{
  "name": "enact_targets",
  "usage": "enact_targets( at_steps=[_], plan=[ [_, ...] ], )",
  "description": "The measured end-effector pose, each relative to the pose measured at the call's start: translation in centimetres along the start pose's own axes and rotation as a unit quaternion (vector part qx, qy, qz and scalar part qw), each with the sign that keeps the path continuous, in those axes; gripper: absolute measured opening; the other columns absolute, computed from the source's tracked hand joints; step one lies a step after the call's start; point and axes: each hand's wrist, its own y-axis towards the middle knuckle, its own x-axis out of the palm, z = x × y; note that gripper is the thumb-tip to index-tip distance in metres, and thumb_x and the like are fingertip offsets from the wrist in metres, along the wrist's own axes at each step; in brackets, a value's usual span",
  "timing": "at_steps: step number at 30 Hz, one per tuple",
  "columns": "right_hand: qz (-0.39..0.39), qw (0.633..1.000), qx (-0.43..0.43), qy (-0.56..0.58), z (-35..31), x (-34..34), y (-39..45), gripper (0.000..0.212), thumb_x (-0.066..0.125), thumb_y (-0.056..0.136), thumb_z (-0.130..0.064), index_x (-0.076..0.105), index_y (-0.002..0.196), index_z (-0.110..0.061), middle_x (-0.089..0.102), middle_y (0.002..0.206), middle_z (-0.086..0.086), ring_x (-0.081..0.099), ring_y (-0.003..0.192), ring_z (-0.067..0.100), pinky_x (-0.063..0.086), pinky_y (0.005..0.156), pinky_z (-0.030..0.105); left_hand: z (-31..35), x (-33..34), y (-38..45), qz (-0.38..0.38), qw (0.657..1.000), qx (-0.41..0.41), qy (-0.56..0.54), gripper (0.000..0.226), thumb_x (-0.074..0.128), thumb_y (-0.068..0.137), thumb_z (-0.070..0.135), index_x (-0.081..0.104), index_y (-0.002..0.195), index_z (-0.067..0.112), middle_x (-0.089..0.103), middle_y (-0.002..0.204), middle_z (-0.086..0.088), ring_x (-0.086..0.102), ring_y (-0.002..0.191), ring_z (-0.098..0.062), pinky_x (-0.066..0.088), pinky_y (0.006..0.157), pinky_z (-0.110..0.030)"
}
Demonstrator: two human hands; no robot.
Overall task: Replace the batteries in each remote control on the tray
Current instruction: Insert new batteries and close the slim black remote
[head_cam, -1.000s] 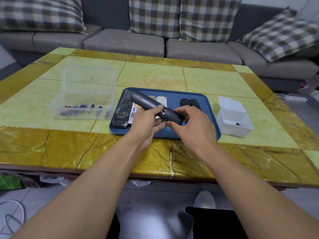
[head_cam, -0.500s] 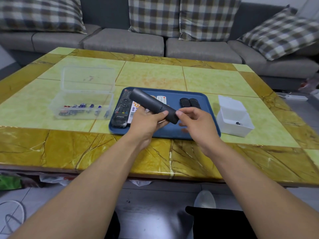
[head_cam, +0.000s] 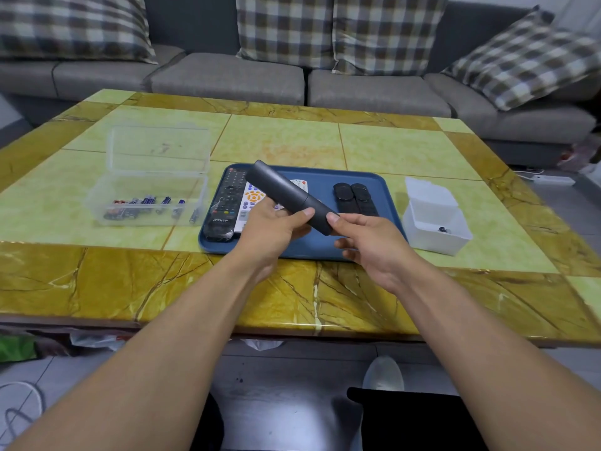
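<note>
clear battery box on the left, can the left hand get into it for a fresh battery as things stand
Probably yes, but not right away. The clear battery box sits with its lid up and nothing between it and the left hand. That hand grips the dark remote, so it would need to let go first.

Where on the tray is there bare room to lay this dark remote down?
Bare blue shows along the tray's near edge under the hands, and in the strip between the white remote and the two small black remotes. The left end is crowded.
</note>
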Motion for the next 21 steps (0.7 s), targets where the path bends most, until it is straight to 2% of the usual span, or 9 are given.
enact_targets(
  at_steps=[3,5,7,9,11,12,15,18,21],
  plan=[
    [0.008,1.000,-0.010,-0.017,0.2,0.1,0.0,0.023,0.076,0.087,-0.029,0.072,0.106,-0.016,0.076,0.104,0.006,0.064,0.072,0.011,0.050,0.064,0.024,0.0,-0.1,0.0,-0.007,1.000,0.000,-0.003,0.026,0.066,0.093,0.001,0.059,0.107,0.022,0.075,0.109,-0.016,0.072,0.103,-0.030,0.058,0.092,-0.038],
    [0.053,0.990,-0.071,-0.110,0.6,0.1,0.2,0.029,0.080,0.083,-0.031,0.070,0.110,-0.022,0.074,0.102,-0.001,0.067,0.078,0.008,0.052,0.067,0.023,-0.1,0.1,-0.1,0.010,1.000,-0.004,-0.002,0.025,0.065,0.093,0.000,0.060,0.109,0.018,0.075,0.108,-0.016,0.073,0.100,-0.028,0.059,0.089,-0.036],
    [0.072,0.952,-0.166,-0.248,0.8,0.4,0.3,0.041,0.083,0.079,-0.033,0.066,0.116,-0.031,0.067,0.106,-0.011,0.064,0.090,0.007,0.050,0.076,0.022,-0.3,0.3,-0.1,0.033,0.999,-0.014,0.006,0.021,0.064,0.095,0.001,0.060,0.114,0.008,0.075,0.107,-0.019,0.074,0.096,-0.029,0.061,0.084,-0.034],
    [0.040,0.912,-0.226,-0.339,1.1,1.0,0.1,0.050,0.081,0.080,-0.030,0.062,0.126,-0.032,0.061,0.114,-0.012,0.058,0.101,0.007,0.046,0.084,0.021,-0.5,0.7,-0.1,0.038,0.999,-0.031,0.006,0.019,0.059,0.099,0.005,0.059,0.118,0.002,0.075,0.104,-0.019,0.076,0.088,-0.027,0.062,0.078,-0.032],
    [0.045,0.878,-0.258,-0.400,1.2,1.5,0.0,0.049,0.073,0.086,-0.022,0.059,0.132,-0.028,0.060,0.117,-0.008,0.056,0.106,0.009,0.044,0.089,0.022,-0.3,1.0,-0.1,0.028,0.998,-0.050,0.004,0.022,0.053,0.103,0.014,0.060,0.121,0.003,0.076,0.104,-0.013,0.077,0.085,-0.024,0.062,0.079,-0.032],
    [0.061,0.873,-0.260,-0.409,1.1,1.7,0.1,0.044,0.067,0.089,-0.018,0.060,0.132,-0.027,0.062,0.114,-0.007,0.058,0.103,0.011,0.045,0.085,0.023,-0.2,1.1,0.0,0.021,0.998,-0.058,0.001,0.022,0.050,0.105,0.018,0.061,0.120,0.006,0.076,0.106,-0.011,0.077,0.087,-0.023,0.061,0.083,-0.034],
    [0.094,0.896,-0.221,-0.374,1.4,1.6,1.5,0.024,0.055,0.096,-0.020,0.065,0.117,-0.026,0.068,0.093,-0.005,0.064,0.083,0.017,0.048,0.065,0.026,-0.2,1.3,0.3,0.034,0.997,-0.063,0.015,0.022,0.049,0.105,0.024,0.061,0.122,0.017,0.073,0.115,-0.005,0.074,0.098,-0.021,0.057,0.094,-0.038],
    [0.104,0.942,-0.118,-0.297,1.9,1.5,2.9,0.033,0.052,0.098,-0.030,0.051,0.130,-0.025,0.070,0.104,0.000,0.070,0.085,0.023,0.058,0.077,0.038,-0.8,0.6,0.7,0.082,0.983,0.011,0.162,0.033,0.055,0.101,0.020,0.058,0.134,0.020,0.067,0.126,0.002,0.064,0.115,-0.015,0.050,0.103,-0.034],
    [0.109,0.955,-0.061,-0.268,2.3,1.5,3.5,0.037,0.050,0.101,-0.029,0.043,0.137,-0.025,0.071,0.100,0.003,0.071,0.077,0.017,0.057,0.066,0.032,-1.7,-0.5,1.0,0.073,0.907,0.075,0.407,0.046,0.054,0.100,0.015,0.050,0.145,0.021,0.051,0.149,0.001,0.042,0.142,-0.020,0.033,0.117,-0.037]
  ],
)
